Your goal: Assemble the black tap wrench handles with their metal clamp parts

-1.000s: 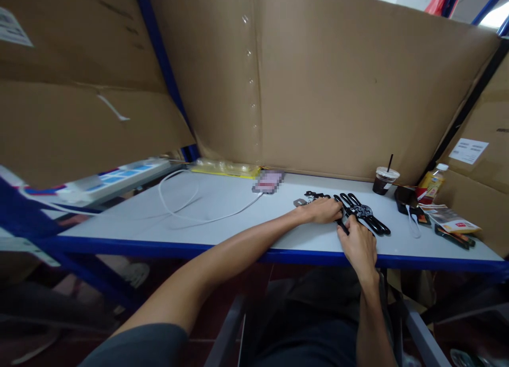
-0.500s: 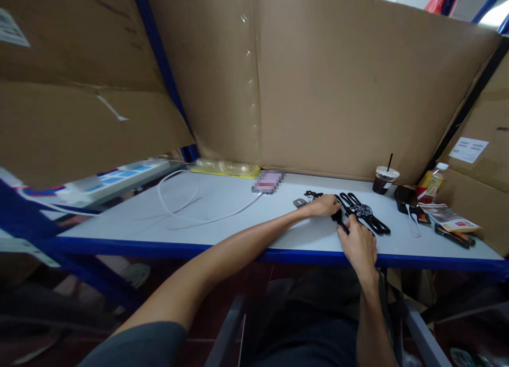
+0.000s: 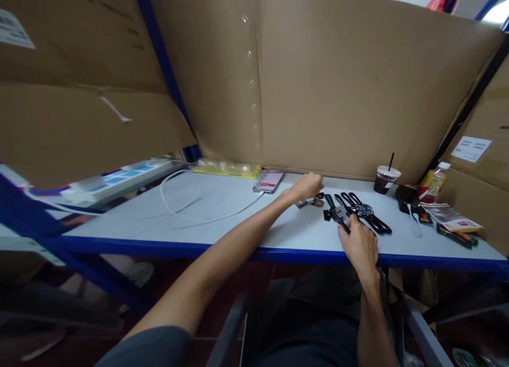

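Observation:
My right hand point(image 3: 359, 241) grips the near handle of a black spokeshave point(image 3: 339, 213) with a grey metal piece at its middle. The tool lies slanted over the table, its other handle pointing away from me. My left hand point(image 3: 308, 186) is off the tool, above several flat metal blades point(image 3: 317, 202). Its fingers are curled closed, and anything within them is hidden. A small black part point(image 3: 326, 215) lies left of the spokeshave. Right of it, several more black spokeshaves point(image 3: 362, 211) lie close together.
A phone point(image 3: 271, 181) on a white cable point(image 3: 214, 219) lies left of my hands, near a yellow-edged clear package point(image 3: 226, 168). A lidded drink cup point(image 3: 385, 180), a bottle point(image 3: 434, 182) and packets point(image 3: 453, 217) stand at the right. Cardboard point(image 3: 318, 91) walls the back.
My left hand has moved from the spokeshave to the left and away from me, above the metal blades. The spokeshave's middle is uncovered. My right hand stays on its handle.

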Demonstrator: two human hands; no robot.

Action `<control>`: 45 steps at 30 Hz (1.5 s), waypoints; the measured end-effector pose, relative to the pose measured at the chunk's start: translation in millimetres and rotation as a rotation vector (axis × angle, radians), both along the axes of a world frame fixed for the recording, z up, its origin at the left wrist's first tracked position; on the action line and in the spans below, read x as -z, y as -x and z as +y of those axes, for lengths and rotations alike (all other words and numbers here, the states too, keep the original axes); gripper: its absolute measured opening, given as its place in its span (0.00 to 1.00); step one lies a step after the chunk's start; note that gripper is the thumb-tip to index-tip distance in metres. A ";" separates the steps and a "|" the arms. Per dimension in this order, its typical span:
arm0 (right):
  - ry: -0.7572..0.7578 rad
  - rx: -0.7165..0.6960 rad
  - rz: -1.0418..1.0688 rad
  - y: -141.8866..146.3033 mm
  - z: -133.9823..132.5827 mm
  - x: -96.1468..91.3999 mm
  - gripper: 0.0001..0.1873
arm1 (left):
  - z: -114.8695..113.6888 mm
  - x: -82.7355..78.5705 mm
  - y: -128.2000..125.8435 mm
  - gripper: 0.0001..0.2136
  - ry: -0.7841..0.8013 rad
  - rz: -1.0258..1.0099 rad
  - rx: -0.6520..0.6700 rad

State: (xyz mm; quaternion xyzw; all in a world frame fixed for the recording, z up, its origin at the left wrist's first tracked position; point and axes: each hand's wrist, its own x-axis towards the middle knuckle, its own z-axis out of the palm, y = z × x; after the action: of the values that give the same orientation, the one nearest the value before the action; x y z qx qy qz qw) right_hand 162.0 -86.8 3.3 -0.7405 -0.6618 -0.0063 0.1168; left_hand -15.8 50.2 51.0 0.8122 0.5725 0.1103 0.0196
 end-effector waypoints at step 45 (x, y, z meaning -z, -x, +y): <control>0.003 -0.012 -0.016 -0.7 -0.1 -0.7 0.12 | 12.1 8.4 -15.9 0.11 -0.075 -0.465 0.369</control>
State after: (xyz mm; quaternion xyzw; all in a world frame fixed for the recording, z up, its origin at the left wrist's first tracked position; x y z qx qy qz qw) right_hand 162.7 -86.9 4.0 -0.7365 -0.6673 -0.0105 0.1104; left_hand 0.1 62.2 42.6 0.8555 0.3910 0.3092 0.1399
